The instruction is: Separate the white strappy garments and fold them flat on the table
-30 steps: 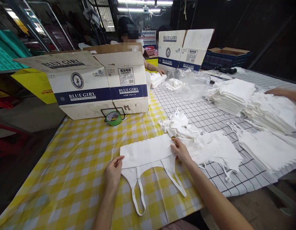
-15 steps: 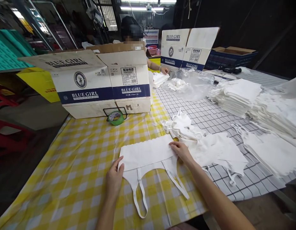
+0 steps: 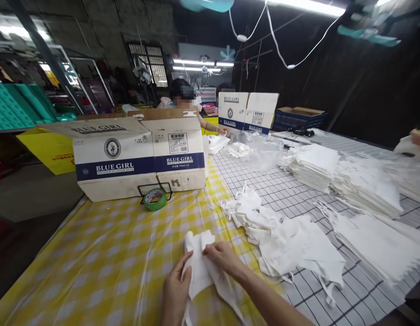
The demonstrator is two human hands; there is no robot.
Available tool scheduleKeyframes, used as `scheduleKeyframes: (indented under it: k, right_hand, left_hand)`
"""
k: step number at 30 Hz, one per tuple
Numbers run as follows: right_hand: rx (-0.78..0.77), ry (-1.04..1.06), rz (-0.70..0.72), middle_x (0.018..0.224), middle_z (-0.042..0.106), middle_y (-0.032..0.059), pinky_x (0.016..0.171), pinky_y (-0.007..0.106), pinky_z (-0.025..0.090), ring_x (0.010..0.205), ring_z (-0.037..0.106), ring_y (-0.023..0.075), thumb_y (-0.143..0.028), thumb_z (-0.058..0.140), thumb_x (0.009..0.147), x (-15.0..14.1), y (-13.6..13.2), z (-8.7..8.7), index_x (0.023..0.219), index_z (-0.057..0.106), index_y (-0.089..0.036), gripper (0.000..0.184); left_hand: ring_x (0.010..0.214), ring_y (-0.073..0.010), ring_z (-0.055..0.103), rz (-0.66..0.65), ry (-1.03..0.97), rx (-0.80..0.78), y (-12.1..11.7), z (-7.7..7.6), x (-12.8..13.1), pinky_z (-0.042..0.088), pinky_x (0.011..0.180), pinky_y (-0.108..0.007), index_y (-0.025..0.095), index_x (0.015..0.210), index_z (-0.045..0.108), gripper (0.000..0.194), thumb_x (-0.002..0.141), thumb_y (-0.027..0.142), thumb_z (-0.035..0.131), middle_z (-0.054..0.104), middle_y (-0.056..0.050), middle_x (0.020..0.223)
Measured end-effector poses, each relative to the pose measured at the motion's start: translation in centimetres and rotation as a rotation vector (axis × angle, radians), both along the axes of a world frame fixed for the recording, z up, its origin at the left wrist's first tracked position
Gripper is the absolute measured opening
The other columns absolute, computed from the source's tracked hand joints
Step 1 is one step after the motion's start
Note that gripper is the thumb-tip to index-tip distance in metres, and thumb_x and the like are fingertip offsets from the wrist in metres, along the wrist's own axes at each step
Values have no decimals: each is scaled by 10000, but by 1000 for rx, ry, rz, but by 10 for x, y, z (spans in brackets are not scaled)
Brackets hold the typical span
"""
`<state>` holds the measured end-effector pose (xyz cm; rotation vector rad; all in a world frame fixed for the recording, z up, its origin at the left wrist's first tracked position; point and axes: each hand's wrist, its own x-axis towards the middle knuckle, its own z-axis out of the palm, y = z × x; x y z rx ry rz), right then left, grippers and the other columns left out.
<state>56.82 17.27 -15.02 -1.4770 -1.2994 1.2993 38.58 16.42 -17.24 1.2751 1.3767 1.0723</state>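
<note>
A white camisole [image 3: 198, 265] with thin straps is bunched inward between my two hands, over the yellow checked cloth. My left hand [image 3: 177, 283] grips its left side, thumb and fingers closed on the fabric. Pinching the right part from above is my right hand [image 3: 221, 258]. The straps hang down toward me, their ends partly out of the picture. Just right of my hands lies a loose heap of white camisoles [image 3: 281, 240], tangled and overlapping.
A roll of green tape [image 3: 155, 199] leans by a Blue Girl carton [image 3: 138, 167]. Flat stacks of white garments [image 3: 311, 163] and a fanned pile [image 3: 376, 240] lie at right. Across the table, a co-worker's hand [image 3: 223, 130] rests near clear plastic bags [image 3: 260, 151]. Another person's hand [image 3: 418, 136] shows at far right.
The camisole was spread flat with its hem band folded over; now its sides are brought inward and my hands are closer together. The view has tilted up.
</note>
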Motion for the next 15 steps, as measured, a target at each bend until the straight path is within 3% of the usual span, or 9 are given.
scheduleKeyframes:
  k: [4,9,12,15]
  right_hand:
    - [-111,350,22,637,569,7,516,210,300,541,463,98,-580,487,779,-10,-1,5,749,657,-138,475]
    - [-196,506,-90,537,457,-43,471,196,247,458,380,58,-425,651,669,14,5,20,662,555,-137,304]
    - [-153,540,-169,544,455,-46,454,195,250,460,389,59,-362,658,664,41,17,45,668,525,-148,252]
    - [-79,574,-233,609,509,-28,480,201,333,505,456,74,-308,655,682,70,37,80,713,519,-158,204]
  left_hand:
    - [1097,-254,582,-75,-3,97,0,0,39,467,940,-354,248,1079,642,405,684,340,634,654,-65,1143]
    - [928,-209,638,-28,-150,236,2,6,68,521,813,-314,212,1225,475,530,748,424,567,636,-95,1066]
    - [956,-219,610,64,-89,328,13,0,71,500,826,-334,204,1179,475,498,758,465,531,595,-102,1098]
    - [932,-242,602,140,32,330,31,-25,63,500,800,-370,185,1106,503,478,739,491,516,594,-103,1032]
